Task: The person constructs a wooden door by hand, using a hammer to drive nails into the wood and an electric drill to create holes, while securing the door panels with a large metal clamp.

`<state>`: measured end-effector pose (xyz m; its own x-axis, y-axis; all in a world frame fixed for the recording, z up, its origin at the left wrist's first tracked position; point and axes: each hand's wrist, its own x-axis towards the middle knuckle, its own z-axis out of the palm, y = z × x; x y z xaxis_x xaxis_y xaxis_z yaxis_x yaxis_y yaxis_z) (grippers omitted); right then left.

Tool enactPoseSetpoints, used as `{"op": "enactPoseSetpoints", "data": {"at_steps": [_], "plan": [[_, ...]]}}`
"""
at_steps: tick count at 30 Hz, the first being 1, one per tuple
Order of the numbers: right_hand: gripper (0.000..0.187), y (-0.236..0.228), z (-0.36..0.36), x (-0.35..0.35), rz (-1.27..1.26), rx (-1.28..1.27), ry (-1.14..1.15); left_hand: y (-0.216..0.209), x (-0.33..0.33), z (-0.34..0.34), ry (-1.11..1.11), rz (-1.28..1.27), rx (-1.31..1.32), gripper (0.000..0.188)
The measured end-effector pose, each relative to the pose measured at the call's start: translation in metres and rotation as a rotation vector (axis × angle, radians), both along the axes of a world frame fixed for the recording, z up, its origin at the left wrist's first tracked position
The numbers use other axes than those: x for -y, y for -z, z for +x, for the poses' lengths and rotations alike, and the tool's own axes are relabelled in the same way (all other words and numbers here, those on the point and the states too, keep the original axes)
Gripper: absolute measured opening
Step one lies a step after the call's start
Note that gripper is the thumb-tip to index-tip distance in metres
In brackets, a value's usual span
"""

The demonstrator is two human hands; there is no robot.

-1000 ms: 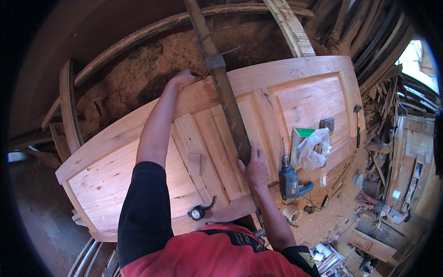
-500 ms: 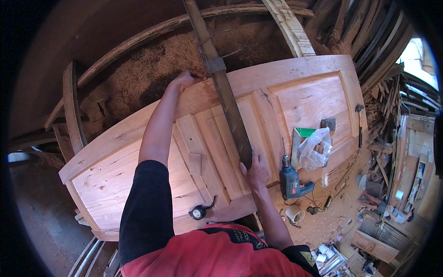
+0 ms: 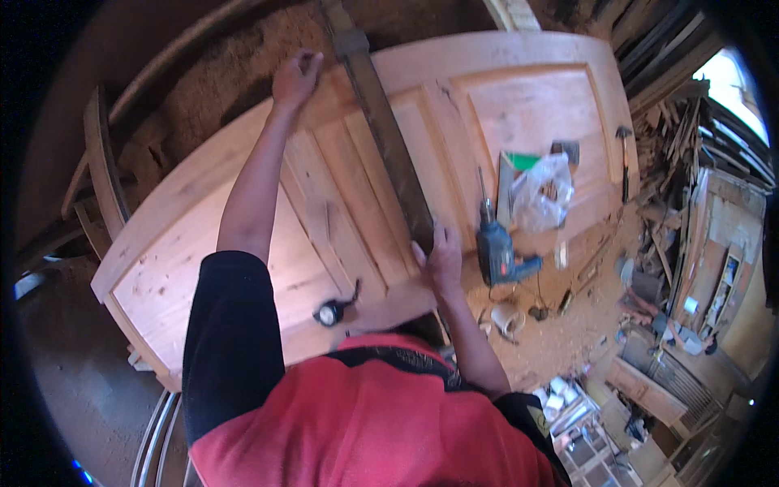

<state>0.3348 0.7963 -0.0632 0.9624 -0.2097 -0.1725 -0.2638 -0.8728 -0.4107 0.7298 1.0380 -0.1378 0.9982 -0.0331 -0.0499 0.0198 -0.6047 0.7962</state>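
Note:
A panelled wooden door (image 3: pixel 519 105) lies flat in front of me. Across it runs a long dark clamp bar (image 3: pixel 391 142) with a metal block (image 3: pixel 350 42) near its far end. My right hand (image 3: pixel 442 261) is closed around the bar's near end, thumb on its left side and fingers on its right. Raised by the door's far edge, left of the bar, is my left hand (image 3: pixel 294 83). Its fingers are curled toward the thumb, and whatever lies between them is too blurred to make out.
On the door's right part are a blue power drill (image 3: pixel 497 247), a clear plastic bag (image 3: pixel 542 195), a green-handled tool (image 3: pixel 519 161) and a hammer (image 3: pixel 624 162). A black tape measure (image 3: pixel 329 313) lies near me. Wood scraps (image 3: pixel 661 174) pile up at right. Another person's arm shows at lower right.
My left hand has come up from the door's far edge, where it was reaching down. The right hand stays on the bar's near end. The whole view has shifted, with the door higher in the picture.

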Motion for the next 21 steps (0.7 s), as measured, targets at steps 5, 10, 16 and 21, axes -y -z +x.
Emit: {"op": "enactPoseSetpoints", "data": {"at_steps": [5, 10, 16, 21], "plan": [[0.068, -0.021, -0.06, 0.009, 0.008, -0.09, 0.021, -0.032, -0.033, -0.164, -0.002, 0.212, 0.472, 0.044], [0.054, -0.04, -0.139, 0.041, 0.13, -0.072, 0.085, -0.058, -0.021, -0.311, -0.062, 0.41, -0.091, 0.055], [0.04, -0.057, -0.196, 0.071, 0.149, 0.081, 0.183, -0.054, -0.015, -0.327, -0.073, 0.087, -0.002, 0.065], [0.036, -0.064, -0.229, 0.074, 0.309, 0.156, 0.31, -0.09, 0.029, -0.402, -0.126, -0.661, -0.443, 0.049]]}}
